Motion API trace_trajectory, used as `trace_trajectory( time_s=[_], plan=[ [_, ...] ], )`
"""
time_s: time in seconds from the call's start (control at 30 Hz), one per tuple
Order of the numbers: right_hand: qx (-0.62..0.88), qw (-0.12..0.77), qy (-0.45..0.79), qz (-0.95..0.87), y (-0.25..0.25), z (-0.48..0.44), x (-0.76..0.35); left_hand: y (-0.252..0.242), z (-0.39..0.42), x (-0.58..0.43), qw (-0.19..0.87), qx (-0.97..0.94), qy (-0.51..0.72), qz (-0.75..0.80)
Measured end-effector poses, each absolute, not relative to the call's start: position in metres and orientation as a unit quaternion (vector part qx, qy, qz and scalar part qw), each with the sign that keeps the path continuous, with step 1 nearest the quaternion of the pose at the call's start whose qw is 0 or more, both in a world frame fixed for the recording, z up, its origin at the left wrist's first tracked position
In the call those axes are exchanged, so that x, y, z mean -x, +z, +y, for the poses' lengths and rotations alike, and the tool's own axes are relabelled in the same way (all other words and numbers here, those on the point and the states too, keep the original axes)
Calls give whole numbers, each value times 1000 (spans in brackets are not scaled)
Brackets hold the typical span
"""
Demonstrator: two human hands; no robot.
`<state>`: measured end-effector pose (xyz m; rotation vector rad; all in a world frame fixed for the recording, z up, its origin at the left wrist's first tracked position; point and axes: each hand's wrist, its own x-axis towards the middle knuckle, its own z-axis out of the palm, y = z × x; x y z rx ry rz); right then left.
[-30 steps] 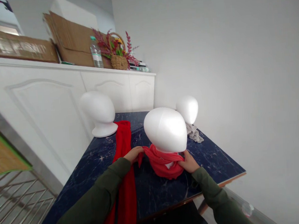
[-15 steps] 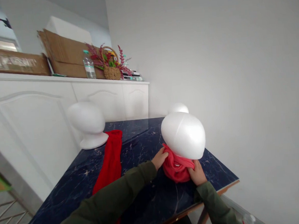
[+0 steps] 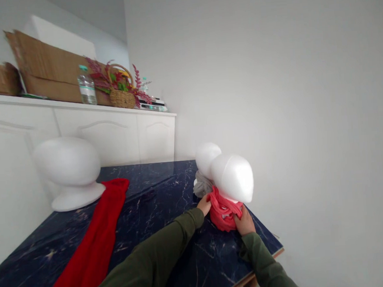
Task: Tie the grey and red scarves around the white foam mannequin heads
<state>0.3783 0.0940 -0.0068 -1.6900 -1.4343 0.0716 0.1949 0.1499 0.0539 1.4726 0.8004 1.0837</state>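
Scarf (image 3: 224, 215) bunched at the neck of a foam mannequin head (image 3: 233, 178)

The coral-red cloth sits in a loose, thick wrap under the white head, towards the far right corner of the dark marble-patterned counter (image 3: 155, 185). Both hands are on it. The left hand (image 3: 204, 205) comes in at 9 o'clock, its fingers bent against the upper fold; the right hand (image 3: 244, 222) is at about 4 o'clock, fingers curled over the lower edge and partly hidden. Neither hand is spread wide, but whether either one grips the cloth or only presses on it, I cannot tell.

The right hand lies nearer the person, while the left arm reaches further across, its olive sleeve (image 3: 153, 251) running from 7 o'clock towards the neck. A long red scarf (image 3: 93, 238) stretches along the counter at the left, well apart from the hands, its far end just beside a second foam head (image 3: 67, 161). At about 11 o'clock from the wrapped neck stands a third foam head (image 3: 208, 157), with a grey cloth (image 3: 202, 184) bunched at its base — it appears close behind the scarf, though any contact is hard to tell.
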Motion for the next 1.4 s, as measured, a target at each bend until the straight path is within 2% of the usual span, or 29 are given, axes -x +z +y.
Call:
trace_trajectory(
  time_s=[0.13,0.23,0.27,0.37,0.43,0.53,0.63,0.7,0.77,0.83,0.9,1.0,1.1,1.27,1.4],
  plan=[
    [662,471,89,-576,-11,78,-381,47,137,-143,501,-625,404,442],
    [669,492,75,-552,-15,53,-379,52,122,-64,446,-640,371,503],
    [672,499,65,-544,-17,42,-377,55,117,-32,394,-658,364,528],
    [684,512,32,-518,-20,12,-360,58,99,60,111,-699,286,646],
    [674,509,41,-533,-19,-2,-337,54,85,105,14,-660,204,723],
    [609,493,144,-604,-7,-9,-278,40,68,136,16,-645,150,749],
    [520,461,357,-624,16,3,-201,29,56,129,30,-689,168,704],
    [474,410,559,-543,31,19,-148,26,47,113,47,-716,189,670],
    [420,321,741,-413,40,36,-102,26,31,94,80,-758,233,604],
    [366,254,837,-316,42,51,-66,28,10,79,123,-802,278,514],
    [346,238,863,-282,37,62,-43,31,-8,73,155,-835,297,437],
    [356,285,847,-272,27,71,-37,32,-11,93,150,-839,320,414],
    [360,349,826,-255,20,77,-58,30,25,148,63,-765,386,512],
    [355,399,815,-225,9,71,-113,29,113,250,-112,-484,500,709],
    [387,376,801,-258,-7,35,-153,35,161,285,-110,-414,498,754]
  ],
)
